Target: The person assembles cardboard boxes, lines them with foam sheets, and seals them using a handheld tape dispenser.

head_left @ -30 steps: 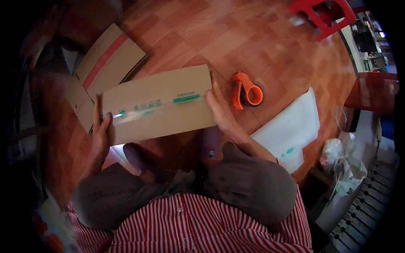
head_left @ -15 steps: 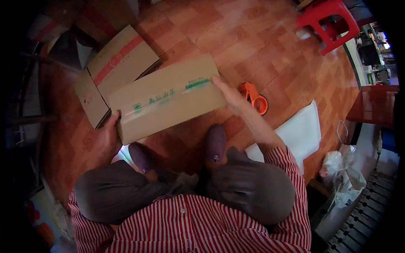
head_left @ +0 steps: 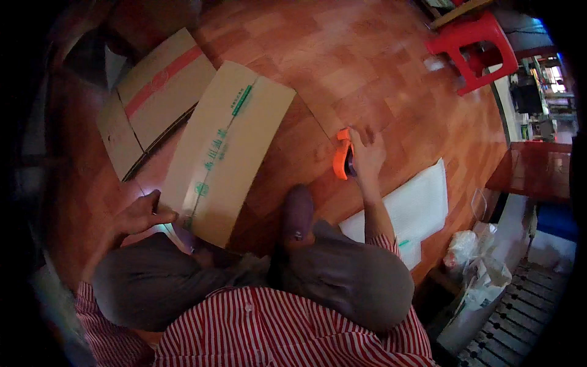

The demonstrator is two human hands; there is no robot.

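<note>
A long brown cardboard box (head_left: 223, 159) with green print and a strip of clear tape lies slanted in front of me, its near end between my knees. At its near left corner is my left hand (head_left: 139, 214), thumb and forefinger spread, the thumb tip touching or close to the box edge. On the right, my right hand (head_left: 369, 153) is closed on an orange tape dispenser (head_left: 340, 160), apart from the box. Some of its fingers are hidden behind the hand.
A flattened carton (head_left: 162, 79) with a red stripe lies at the far left. White padded sheeting (head_left: 422, 196) lies right of my right forearm. A red plastic stool (head_left: 474, 52) stands far right, and plastic bags (head_left: 480, 263) sit near right. My shoes (head_left: 298, 214) flank the box's near end.
My right hand has left the box and taken hold of the tape dispenser. The box has turned, its far end swinging left and away. My left hand has loosened and shifted slightly toward me.
</note>
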